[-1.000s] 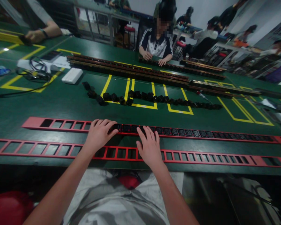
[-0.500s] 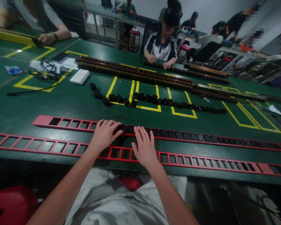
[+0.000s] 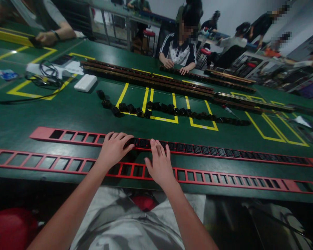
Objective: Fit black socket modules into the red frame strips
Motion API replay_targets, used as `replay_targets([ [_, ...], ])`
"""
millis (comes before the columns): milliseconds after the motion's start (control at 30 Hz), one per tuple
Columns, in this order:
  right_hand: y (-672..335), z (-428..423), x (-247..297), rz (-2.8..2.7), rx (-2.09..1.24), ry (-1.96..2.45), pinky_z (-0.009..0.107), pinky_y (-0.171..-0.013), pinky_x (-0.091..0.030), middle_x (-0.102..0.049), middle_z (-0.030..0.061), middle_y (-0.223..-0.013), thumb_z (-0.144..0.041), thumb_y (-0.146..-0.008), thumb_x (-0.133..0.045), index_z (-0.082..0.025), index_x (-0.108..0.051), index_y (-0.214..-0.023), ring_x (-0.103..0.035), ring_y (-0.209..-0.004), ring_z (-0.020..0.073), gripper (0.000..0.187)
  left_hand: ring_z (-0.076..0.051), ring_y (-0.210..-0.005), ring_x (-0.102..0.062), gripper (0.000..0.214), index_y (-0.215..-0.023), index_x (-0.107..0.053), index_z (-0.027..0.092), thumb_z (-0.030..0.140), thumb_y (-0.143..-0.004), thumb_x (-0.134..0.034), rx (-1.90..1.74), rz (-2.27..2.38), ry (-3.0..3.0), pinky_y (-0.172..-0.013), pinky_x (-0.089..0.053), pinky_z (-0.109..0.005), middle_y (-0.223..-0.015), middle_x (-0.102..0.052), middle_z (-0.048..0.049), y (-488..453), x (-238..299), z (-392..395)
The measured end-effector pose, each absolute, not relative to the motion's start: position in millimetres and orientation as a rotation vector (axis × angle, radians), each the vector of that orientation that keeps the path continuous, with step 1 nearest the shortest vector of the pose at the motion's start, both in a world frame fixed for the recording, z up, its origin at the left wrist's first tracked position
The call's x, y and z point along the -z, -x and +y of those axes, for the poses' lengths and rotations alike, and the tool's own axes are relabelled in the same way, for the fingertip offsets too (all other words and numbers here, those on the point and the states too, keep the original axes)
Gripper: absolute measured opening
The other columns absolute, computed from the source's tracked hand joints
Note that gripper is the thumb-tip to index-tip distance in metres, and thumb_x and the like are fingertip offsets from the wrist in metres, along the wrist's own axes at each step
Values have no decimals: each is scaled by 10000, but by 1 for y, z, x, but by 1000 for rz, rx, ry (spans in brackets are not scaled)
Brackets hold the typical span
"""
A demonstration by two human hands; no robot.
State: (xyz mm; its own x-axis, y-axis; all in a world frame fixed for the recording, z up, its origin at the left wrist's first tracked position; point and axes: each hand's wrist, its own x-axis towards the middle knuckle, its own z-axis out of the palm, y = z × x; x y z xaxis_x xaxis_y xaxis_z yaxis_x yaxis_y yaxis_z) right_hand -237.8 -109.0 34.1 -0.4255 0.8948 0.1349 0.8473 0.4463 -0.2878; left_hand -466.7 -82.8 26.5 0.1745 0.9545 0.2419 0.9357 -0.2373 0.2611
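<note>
A long red slotted strip (image 3: 41, 133) lies across the table, its right and middle slots filled with black power sockets (image 3: 189, 148) and several slots toward the left open. My left hand (image 3: 114, 148) rests over this strip, thumb and index finger closed about a black socket (image 3: 136, 142). Just to the right, my right hand (image 3: 160, 166) has its fingers apart, with fingertips touching the socket row. Its palm is above a second red strip (image 3: 294, 185), which lies nearer to me with open slots. What lies under my fingers is partly hidden.
Beyond the strips, loose black blocks (image 3: 116, 111) form a wavy row. Long dark rails (image 3: 146, 80), a white box (image 3: 85, 83), tangled cables (image 3: 48, 78) and a screwdriver (image 3: 229, 110) lie farther back. A person (image 3: 177, 52) works across the table; another person's hand (image 3: 46, 38) is at far left.
The view has shifted slightly, so the table things sit a little farther left. My right hand's fingers have bent a little at the strip; my left hand keeps its place on it.
</note>
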Motion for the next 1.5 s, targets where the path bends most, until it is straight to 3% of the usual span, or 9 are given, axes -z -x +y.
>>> replay_targets([
  [67,238,-109,-35,-2430,-258,1503,566,-1269,-145,-372,130,-1627,-262,-986,-468,-165,-146,-1643,-273,-1537,249,738,-295,-1105,-620,319,-1233,-680,281,415,-970,-558,-549,1906,-2374,-1041,-363,-493,-1172,-719,-74,467,-27,-83],
  [233,239,-109,-38,-2475,-222,1508,587,-1258,-141,-358,92,-1640,-276,-996,-476,-258,-458,-1522,-260,-1542,261,527,-300,-1084,-620,340,-1236,-677,267,449,-981,-547,-538,1912,-2401,-1028,-368,-494,-1172,-719,-82,467,-28,-83],
  [400,240,-109,-39,-2459,-231,1532,573,-1260,-154,-362,99,-1638,-277,-997,-470,-233,-276,-1617,-265,-1539,246,651,-296,-1096,-618,333,-1236,-677,268,442,-978,-556,-536,1909,-2396,-1037,-367,-492,-1179,-719,-78,466,-29,-84],
  [533,239,-109,-38,-2489,-212,1517,586,-1255,-144,-345,92,-1647,-280,-1005,-462,-252,-420,-1548,-253,-1544,259,546,-294,-1091,-620,336,-1239,-677,266,444,-977,-561,-547,1909,-2396,-1034,-369,-494,-1179,-718,-82,466,-28,-84],
  [700,239,-108,-36,-2458,-228,1519,572,-1258,-153,-361,107,-1637,-274,-995,-478,-218,-275,-1616,-271,-1535,253,655,-296,-1076,-622,330,-1232,-678,265,444,-973,-579,-564,1909,-2412,-1026,-369,-492,-1159,-720,-72,467,-25,-83],
  [833,239,-108,-36,-2469,-218,1504,588,-1253,-147,-358,97,-1639,-275,-996,-481,-247,-423,-1544,-262,-1539,265,552,-303,-1070,-625,322,-1228,-683,259,426,-970,-587,-568,1907,-2420,-1017,-374,-503,-1154,-721,-73,467,-25,-83],
  [967,239,-109,-36,-2441,-242,1510,577,-1256,-160,-368,109,-1633,-277,-998,-473,-214,-260,-1621,-276,-1533,254,661,-306,-1065,-627,326,-1230,-687,257,419,-969,-580,-584,1899,-2412,-1015,-380,-510,-1153,-722,-81,467,-26,-83],
  [1133,238,-108,-36,-2478,-215,1506,597,-1250,-157,-363,101,-1636,-284,-1000,-479,-237,-457,-1523,-267,-1537,271,526,-303,-1065,-627,327,-1230,-683,259,430,-970,-581,-584,1898,-2408,-1015,-381,-509,-1150,-719,-77,467,-25,-83],
  [1500,237,-106,-32,-2460,-192,1489,594,-1246,-183,-390,100,-1620,-273,-991,-494,-240,-471,-1514,-300,-1525,270,525,-288,-1181,-605,351,-1322,-618,266,383,-1006,-519,-541,1805,-2408,-1117,-336,-532,-1251,-690,-82,476,-25,-83],
])
